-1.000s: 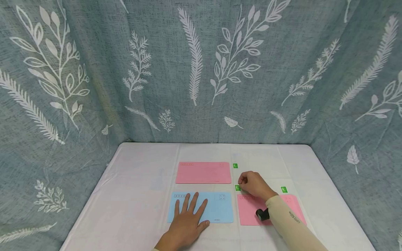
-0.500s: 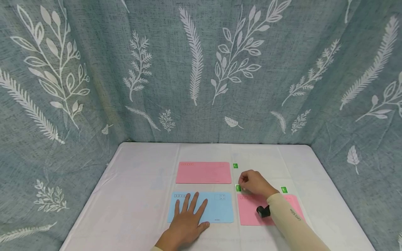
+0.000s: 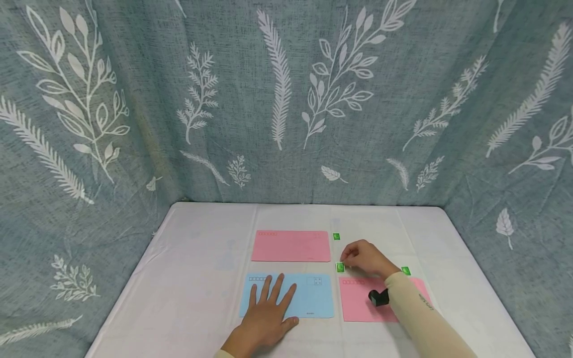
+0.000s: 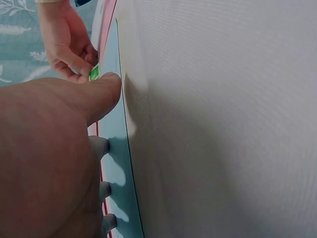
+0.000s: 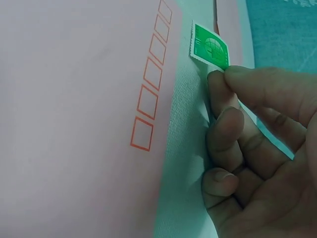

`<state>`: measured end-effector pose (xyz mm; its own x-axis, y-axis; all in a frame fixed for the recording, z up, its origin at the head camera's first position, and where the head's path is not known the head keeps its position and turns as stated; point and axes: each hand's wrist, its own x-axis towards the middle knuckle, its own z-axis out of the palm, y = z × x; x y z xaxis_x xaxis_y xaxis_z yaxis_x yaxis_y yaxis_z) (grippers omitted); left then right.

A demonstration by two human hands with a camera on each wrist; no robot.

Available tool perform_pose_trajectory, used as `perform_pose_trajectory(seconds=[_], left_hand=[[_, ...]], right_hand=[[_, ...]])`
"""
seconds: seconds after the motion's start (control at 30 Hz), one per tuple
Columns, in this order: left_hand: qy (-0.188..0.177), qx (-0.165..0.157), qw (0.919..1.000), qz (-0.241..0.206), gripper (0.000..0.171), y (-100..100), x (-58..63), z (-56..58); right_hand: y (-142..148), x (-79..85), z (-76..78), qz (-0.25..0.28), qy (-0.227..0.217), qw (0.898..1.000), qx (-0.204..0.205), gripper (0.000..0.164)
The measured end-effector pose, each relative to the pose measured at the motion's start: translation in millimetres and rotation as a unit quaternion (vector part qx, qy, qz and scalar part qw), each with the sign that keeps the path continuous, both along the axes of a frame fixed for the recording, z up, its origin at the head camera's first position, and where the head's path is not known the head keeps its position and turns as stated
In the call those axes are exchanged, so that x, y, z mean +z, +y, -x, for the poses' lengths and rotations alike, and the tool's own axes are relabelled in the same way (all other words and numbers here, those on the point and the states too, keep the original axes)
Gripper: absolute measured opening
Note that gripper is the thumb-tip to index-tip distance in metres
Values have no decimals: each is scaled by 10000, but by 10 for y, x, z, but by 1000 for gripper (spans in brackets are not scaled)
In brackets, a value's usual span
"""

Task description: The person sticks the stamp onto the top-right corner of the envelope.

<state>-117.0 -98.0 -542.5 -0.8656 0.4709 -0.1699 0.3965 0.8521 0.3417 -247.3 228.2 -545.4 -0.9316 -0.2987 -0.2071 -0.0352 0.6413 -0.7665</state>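
Observation:
My left hand (image 3: pixel 267 318) lies with spread fingers on a blue envelope (image 3: pixel 309 298), pressing it to the table. A green postage stamp (image 5: pixel 210 45) with a perforated white border is pinched by one corner between the thumb and index finger of my right hand (image 3: pixel 367 258). In the head view that stamp (image 3: pixel 340 267) is just beyond the upper left corner of a pink envelope (image 3: pixel 358 303). Red postcode boxes (image 5: pixel 147 116) along this envelope's edge show in the right wrist view. My right forearm covers part of it.
A second pink envelope (image 3: pixel 291 246) lies behind the blue one. Beside its upper right corner is another green stamp (image 3: pixel 336 236), and a further stamp (image 3: pixel 406 270) lies beyond my right wrist. A black wrist camera (image 3: pixel 378 297) sticks out from my right sleeve. Patterned curtains (image 3: pixel 286 99) enclose the white table (image 3: pixel 197 278).
My right hand has shifted very slightly to the right, and the stamp at its fingertips has moved a little with it. The left hand stays on the blue envelope.

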Motion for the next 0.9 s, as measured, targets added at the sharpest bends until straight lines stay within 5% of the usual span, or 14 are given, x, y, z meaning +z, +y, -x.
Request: perform_pose_trajectory(seconds=[0.9], left_hand=[[-146, -24, 9997, 172, 71, 13, -7, 19]], right_hand=[[20, -52, 26, 108, -121, 9996, -235, 9]])
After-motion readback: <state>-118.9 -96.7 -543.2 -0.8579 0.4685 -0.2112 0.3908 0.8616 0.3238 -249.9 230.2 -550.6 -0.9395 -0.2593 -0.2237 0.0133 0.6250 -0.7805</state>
